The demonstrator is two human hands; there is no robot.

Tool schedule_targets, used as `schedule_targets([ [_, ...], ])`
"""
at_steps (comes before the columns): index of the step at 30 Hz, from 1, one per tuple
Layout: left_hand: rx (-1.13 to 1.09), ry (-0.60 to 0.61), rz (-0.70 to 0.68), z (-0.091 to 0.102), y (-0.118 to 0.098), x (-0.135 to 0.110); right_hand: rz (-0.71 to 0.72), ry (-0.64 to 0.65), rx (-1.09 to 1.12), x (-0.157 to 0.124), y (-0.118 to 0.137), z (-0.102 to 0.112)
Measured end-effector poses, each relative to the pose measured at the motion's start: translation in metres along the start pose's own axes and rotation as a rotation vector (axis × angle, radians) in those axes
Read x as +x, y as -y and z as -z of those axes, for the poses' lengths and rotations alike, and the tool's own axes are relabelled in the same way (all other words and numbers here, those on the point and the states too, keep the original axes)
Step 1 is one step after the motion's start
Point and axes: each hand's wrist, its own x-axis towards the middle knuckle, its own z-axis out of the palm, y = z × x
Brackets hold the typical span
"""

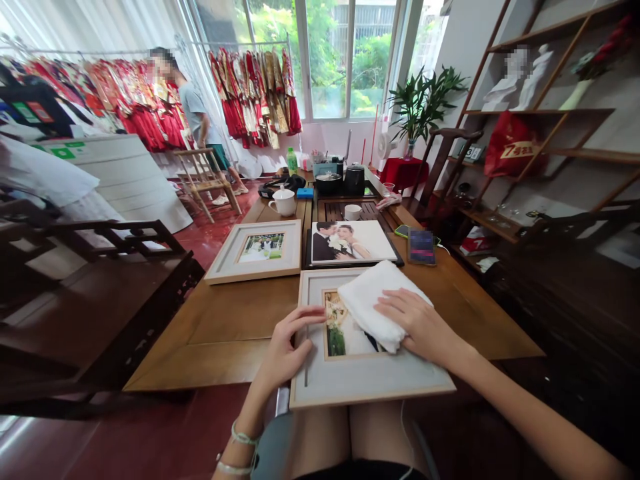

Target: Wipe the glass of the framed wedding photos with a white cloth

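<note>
A framed photo [313,373] with a light wood rim and a pale wide mat lies at the table's near edge, jutting over my lap. My left hand [295,340] rests on its left side, fingers apart, holding nothing. My right hand [417,327] grips a folded white cloth [380,287] and presses it onto the frame, covering the right part of the picture. Beyond it lie a second framed photo [263,247] at the left and an unframed-looking wedding photo print [355,241] at the middle, on something dark.
A phone [421,247] lies right of the prints on the wooden table [225,313]. Farther back stand a white lidded cup [284,201], a small white cup [353,212] and a black kettle [355,179]. A wooden chair [100,300] is at left; a person [195,107] stands by clothes racks.
</note>
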Motion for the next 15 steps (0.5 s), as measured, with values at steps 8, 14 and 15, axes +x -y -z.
schedule_targets([
  [8,-0.012,0.116,0.064,0.001,0.013,-0.002,-0.039,0.018,0.007,0.011,0.0,-0.002],
  [14,0.032,0.13,0.048,0.001,0.015,-0.003,0.22,0.256,0.339,-0.026,0.044,0.037],
  [15,0.034,0.131,0.046,0.001,0.015,-0.003,0.253,0.271,0.372,-0.027,0.046,0.039],
])
